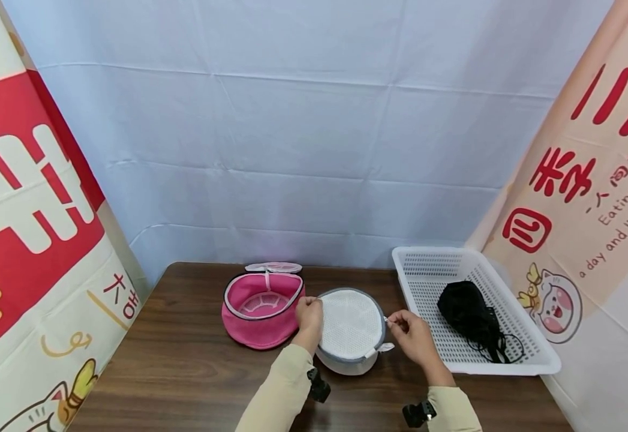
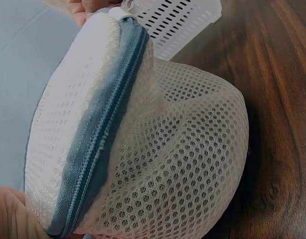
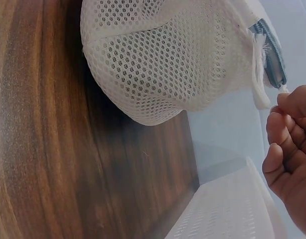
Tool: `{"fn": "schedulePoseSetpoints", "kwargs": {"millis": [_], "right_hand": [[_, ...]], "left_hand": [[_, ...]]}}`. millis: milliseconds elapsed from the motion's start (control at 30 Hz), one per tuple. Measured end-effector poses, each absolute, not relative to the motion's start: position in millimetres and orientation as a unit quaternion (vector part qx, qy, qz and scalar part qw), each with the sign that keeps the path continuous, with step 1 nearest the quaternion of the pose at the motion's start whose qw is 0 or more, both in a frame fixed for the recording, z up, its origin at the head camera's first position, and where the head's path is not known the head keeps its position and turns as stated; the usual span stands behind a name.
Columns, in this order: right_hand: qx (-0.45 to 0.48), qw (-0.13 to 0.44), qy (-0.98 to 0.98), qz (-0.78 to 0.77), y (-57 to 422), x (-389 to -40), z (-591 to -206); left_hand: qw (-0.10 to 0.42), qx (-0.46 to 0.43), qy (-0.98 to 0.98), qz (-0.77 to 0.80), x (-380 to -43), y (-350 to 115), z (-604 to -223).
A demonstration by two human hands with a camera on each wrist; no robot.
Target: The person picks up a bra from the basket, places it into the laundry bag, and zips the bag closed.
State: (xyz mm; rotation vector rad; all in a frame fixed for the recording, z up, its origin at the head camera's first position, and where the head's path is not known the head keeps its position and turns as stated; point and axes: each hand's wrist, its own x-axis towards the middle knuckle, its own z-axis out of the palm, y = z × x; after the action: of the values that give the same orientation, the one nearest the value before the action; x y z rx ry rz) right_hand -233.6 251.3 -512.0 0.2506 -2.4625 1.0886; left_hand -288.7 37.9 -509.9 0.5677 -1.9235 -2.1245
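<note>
A round white mesh laundry bag (image 1: 350,324) with a grey-blue zipper round its top stands on the table. Its lid lies over the top. My left hand (image 1: 309,321) grips the left edge of the bag by the zipper band; most of its fingers are hidden in the left wrist view. On the other side, my right hand (image 1: 413,342) pinches the small white zipper pull (image 3: 283,89) between thumb and forefinger. A white fabric loop (image 3: 258,74) hangs beside the zipper. Left of the bag, touching or nearly touching my left hand, sits a pink mesh laundry bag (image 1: 254,333) with its lid folded back.
To the right, a white perforated basket (image 1: 427,264) holds a black bundle (image 1: 467,315) with thin black cords. Brown wood-grain table (image 1: 184,360) lies under everything. A pale blue cloth (image 1: 292,150) hangs behind, with printed banners at both sides.
</note>
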Motion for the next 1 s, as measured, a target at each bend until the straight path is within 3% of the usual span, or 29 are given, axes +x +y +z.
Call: {"fn": "schedulePoseSetpoints", "kwargs": {"millis": [167,400,567,833,1000], "right_hand": [[0.085,0.214,-0.890,0.393,251.4,-232.4,-513.4],[0.091,0.229,-0.888,0.389,252.9,-231.5,-515.8],[0.091,0.224,-0.888,0.392,253.6,-231.9,-517.5],[0.091,0.228,-0.888,0.388,250.8,-234.2,-516.4],[0.096,0.226,-0.887,0.390,247.0,-240.3,-514.4]], "left_hand": [[0.112,0.189,-0.673,-0.707,-287.8,37.1,-510.3],[0.129,0.103,-0.844,-0.511,-278.9,35.5,-504.2],[0.133,0.077,-0.874,-0.461,-278.0,35.3,-502.7],[0.166,0.022,-0.898,-0.407,-292.3,36.6,-503.0],[0.154,-0.034,-0.918,-0.365,-301.9,40.1,-494.5]]}}
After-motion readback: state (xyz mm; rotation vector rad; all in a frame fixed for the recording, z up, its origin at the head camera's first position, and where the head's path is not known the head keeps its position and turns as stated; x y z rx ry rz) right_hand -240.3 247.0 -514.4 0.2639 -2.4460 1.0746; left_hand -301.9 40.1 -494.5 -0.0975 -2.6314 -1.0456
